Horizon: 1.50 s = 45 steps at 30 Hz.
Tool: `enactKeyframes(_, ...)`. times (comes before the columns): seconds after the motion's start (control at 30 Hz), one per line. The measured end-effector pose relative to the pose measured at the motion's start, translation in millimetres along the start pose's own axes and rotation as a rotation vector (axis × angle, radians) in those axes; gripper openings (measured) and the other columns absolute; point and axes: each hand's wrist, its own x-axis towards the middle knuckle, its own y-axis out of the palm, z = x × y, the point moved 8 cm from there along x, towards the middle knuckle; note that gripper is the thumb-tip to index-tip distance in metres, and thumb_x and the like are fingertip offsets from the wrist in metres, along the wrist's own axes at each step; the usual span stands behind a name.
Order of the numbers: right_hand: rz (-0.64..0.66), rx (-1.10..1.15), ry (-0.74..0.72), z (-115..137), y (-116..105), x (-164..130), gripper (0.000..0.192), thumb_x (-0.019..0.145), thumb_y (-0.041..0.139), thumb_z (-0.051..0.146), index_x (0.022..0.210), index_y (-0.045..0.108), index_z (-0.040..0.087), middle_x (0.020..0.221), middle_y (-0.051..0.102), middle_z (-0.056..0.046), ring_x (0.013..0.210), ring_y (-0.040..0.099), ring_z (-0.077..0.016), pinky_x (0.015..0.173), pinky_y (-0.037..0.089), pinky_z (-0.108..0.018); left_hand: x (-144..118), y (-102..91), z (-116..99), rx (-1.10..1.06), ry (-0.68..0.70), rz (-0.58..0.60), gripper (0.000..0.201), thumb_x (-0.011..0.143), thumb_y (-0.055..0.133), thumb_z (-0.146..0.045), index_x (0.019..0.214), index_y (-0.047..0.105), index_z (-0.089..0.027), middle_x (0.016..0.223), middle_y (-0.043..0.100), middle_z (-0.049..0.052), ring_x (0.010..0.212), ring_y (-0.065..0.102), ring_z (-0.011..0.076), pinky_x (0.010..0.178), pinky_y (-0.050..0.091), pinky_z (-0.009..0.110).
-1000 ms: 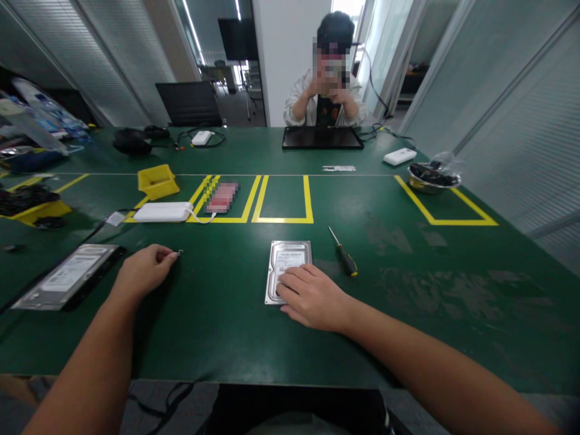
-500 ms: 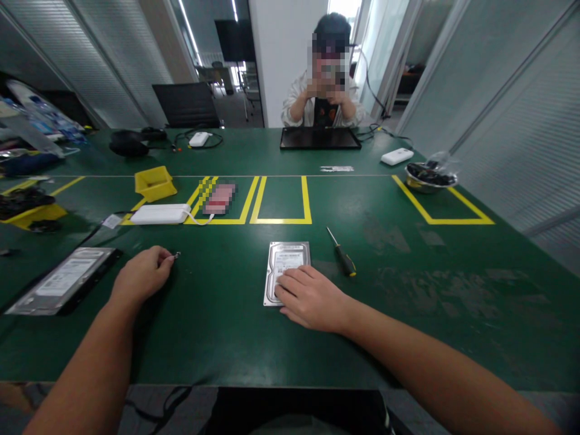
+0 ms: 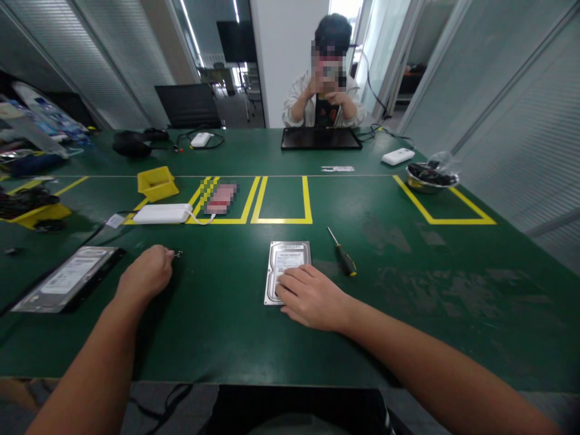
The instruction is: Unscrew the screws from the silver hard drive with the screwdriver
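R hand point(image 3: 312, 297) lies flat, fingers spread and relaxed, on the near half of a silver rectangular metal hard drive point(image 3: 287, 261) w/ white label, at centre of the dark green tabletop point(image 3: 408, 314). Palm-down pressure looks meant to pin the drive so it doesn't slide; nothing gripped.

L hand point(image 3: 145, 278) rests knuckles-up, fingers pinched narrow on a tiny silver screw point(image 3: 178, 254) at the fingertips, just touching the tabletop. Pinch suits a part that small; probably being set aside, well left of the drive.

Black-and-yellow-handled slim screwdriver point(image 3: 343, 254) lies loose just right of the drive, tip pointing away, within R hand's reach, not touched.

Second silver hard drive on a black tray point(image 3: 70, 279) sits far left, apart from both hands.

Counts:
- hard drives: 2
- screwdrivers: 1
- screws seen: 1
- yellow plastic bins: 2, one open bin point(image 3: 157, 182) behind L hand, one point(image 3: 36, 212) at far-left edge w/ dark contents
- white flat box w/ cable point(image 3: 163, 213): 1
- yellow tape rectangles: several, centre one point(image 3: 283, 199) holds nothing
- round metal bowl w/ dark bits point(image 3: 430, 178): 1, far right

Another person point(image 3: 324, 90) sits opposite, hands raised, behind a black flat screen point(image 3: 321, 138).
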Motion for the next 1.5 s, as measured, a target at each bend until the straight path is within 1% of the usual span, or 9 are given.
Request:
enactKeyframes(0.1,-0.009,0.001,-0.006,0.4,-1.1,0.0,0.032,0.095,0.053,0.034,0.117,0.058,0.011,0.114,0.062,-0.014,0.109,0.054,-0.0276,0.090,0.043,-0.041,-9.4,-10.6,-17.2,0.077,0.022,-0.015,0.038,0.101,0.019,-0.038,0.089,0.047,-0.017,0.093,0.061,0.013,0.083,0.059,0.0254,0.064,0.038,0.029)
enactKeyframes(0.33,-0.006,0.004,0.000,-0.1,-2.9,-0.6,0.030,0.095,0.052,0.033,0.115,0.058,0.012,0.113,0.062,-0.014,0.108,0.054,-0.0270,0.090,0.043,-0.041,-26.7,-22.8,-99.1,-0.054,0.382,-0.060,0.036,0.102,0.025,-0.041,0.079,0.043,-0.021,0.077,0.057,0.006,0.068,0.054,0.0205,0.062,0.035,0.030)
enactKeyframes(0.53,0.006,-0.001,0.005,-0.3,-1.5,-1.2,0.031,0.096,0.051,0.034,0.116,0.058,0.012,0.114,0.062,-0.013,0.109,0.054,-0.0275,0.091,0.042,-0.041,-56.9,-47.3,-179.5,-0.195,0.720,-0.178,0.039,0.103,0.029,-0.039,0.074,0.046,-0.020,0.070,0.054,0.003,0.065,0.052,0.0184,0.063,0.033,0.030)
enactKeyframes(0.63,-0.003,0.000,0.000,-0.1,-1.8,-1.1,0.031,0.095,0.052,0.034,0.116,0.058,0.012,0.115,0.062,-0.013,0.110,0.054,-0.0273,0.091,0.042,-0.041,-67.9,-53.7,-207.0,-0.255,0.829,-0.226,0.040,0.104,0.030,-0.038,0.071,0.046,-0.020,0.067,0.052,0.002,0.063,0.050,0.0170,0.062,0.032,0.030)
enactKeyframes(0.7,-0.011,0.004,0.002,-0.3,-2.5,-1.3,0.031,0.095,0.053,0.034,0.116,0.058,0.012,0.115,0.062,-0.013,0.110,0.054,-0.0271,0.091,0.042,-0.041,-70.3,-50.4,-218.5,-0.278,0.882,-0.243,0.040,0.104,0.031,-0.038,0.072,0.048,-0.019,0.067,0.053,0.001,0.064,0.050,0.0166,0.063,0.033,0.029)
enactKeyframes(0.83,-0.015,0.020,0.008,-1.0,-3.1,-1.6,0.031,0.094,0.054,0.033,0.117,0.058,0.012,0.115,0.062,-0.014,0.111,0.054,-0.0273,0.090,0.043,-0.041,-64.0,-36.2,-220.3,-0.388,0.885,-0.254,0.036,0.103,0.035,-0.037,0.079,0.053,-0.018,0.072,0.057,0.002,0.067,0.054,0.0164,0.065,0.037,0.028)
enactKeyframes(1.03,-0.011,0.037,0.009,-1.3,-1.7,0.0,0.032,0.094,0.054,0.032,0.117,0.058,0.012,0.116,0.062,-0.014,0.111,0.054,-0.0275,0.091,0.043,-0.042,-52.7,-21.3,-201.9,-0.469,0.806,-0.234,0.026,0.101,0.042,-0.036,0.089,0.055,-0.017,0.078,0.061,0.002,0.071,0.058,0.0169,0.069,0.042,0.028)
enactKeyframes(1.2,-0.018,0.061,0.019,-1.4,-2.2,0.8,0.031,0.093,0.056,0.032,0.118,0.058,0.012,0.115,0.063,-0.014,0.111,0.054,-0.0270,0.092,0.043,-0.042,-52.2,-19.3,-196.7,-0.479,0.812,-0.241,0.024,0.099,0.045,-0.035,0.089,0.058,-0.018,0.082,0.063,0.003,0.076,0.059,0.0181,0.072,0.044,0.029)
enactKeyframes(1.5,-0.024,0.091,0.043,-1.9,-4.5,0.6,0.031,0.092,0.056,0.031,0.116,0.058,0.012,0.116,0.063,-0.014,0.112,0.054,-0.0273,0.093,0.043,-0.041,-61.0,-21.0,-201.4,-0.515,0.861,-0.236,0.018,0.098,0.047,-0.029,0.091,0.060,-0.017,0.085,0.062,0.004,0.079,0.058,0.0179,0.074,0.046,0.030)
